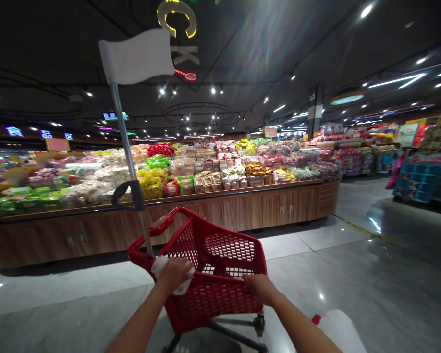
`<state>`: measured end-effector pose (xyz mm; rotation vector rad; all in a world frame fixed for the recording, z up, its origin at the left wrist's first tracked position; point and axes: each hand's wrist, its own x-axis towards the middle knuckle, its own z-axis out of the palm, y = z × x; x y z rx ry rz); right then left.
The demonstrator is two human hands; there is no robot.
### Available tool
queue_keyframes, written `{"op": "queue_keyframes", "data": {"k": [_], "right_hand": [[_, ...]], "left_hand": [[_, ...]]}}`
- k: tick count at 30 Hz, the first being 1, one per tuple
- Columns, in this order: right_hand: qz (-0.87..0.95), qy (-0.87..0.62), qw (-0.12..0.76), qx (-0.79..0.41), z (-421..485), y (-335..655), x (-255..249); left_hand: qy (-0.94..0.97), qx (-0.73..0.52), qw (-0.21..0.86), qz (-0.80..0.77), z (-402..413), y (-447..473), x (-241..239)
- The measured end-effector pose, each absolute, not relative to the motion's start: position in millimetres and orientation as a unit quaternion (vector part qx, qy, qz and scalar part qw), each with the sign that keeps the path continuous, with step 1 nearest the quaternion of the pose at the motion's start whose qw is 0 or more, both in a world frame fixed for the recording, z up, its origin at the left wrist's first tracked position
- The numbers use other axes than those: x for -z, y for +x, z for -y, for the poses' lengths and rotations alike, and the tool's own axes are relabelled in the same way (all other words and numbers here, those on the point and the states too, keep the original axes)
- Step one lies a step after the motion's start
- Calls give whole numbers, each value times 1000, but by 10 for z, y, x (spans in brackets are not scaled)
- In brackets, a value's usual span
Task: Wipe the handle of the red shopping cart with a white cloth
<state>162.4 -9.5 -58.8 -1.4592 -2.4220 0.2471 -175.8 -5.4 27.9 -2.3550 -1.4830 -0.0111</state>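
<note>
A red plastic shopping cart [216,299] with latticed sides stands in front of me, its basket showing only its own red walls. My left hand [174,273] presses a crumpled white cloth [183,288] onto the cart's near rim, close to the foot of a metal pole. On the same rim, farther right, my right hand [257,287] has its fingers curled over the edge. Up from the cart's left corner rises the metal pole [123,127], carrying a dark grey handle [135,195] and a blank white flag [137,56] at its top.
Behind the cart runs a long wood-panelled display counter [228,213] heaped with packaged snacks. Shelves and a blue rack [419,176] of goods stand at the right. Shiny grey floor tiles [316,264] stretch around the cart. Something white and red shows at the lower right.
</note>
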Motion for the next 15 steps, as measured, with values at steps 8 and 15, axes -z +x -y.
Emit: {"op": "queue_keyframes", "data": {"k": [8, 15], "right_hand": [[832, -523, 161, -96, 108, 1657, 619], [829, -533, 145, -85, 227, 1529, 596]], "left_hand": [[-798, 36, 235, 554, 113, -1938, -286], [-845, 10, 117, 522, 148, -570, 249]]}}
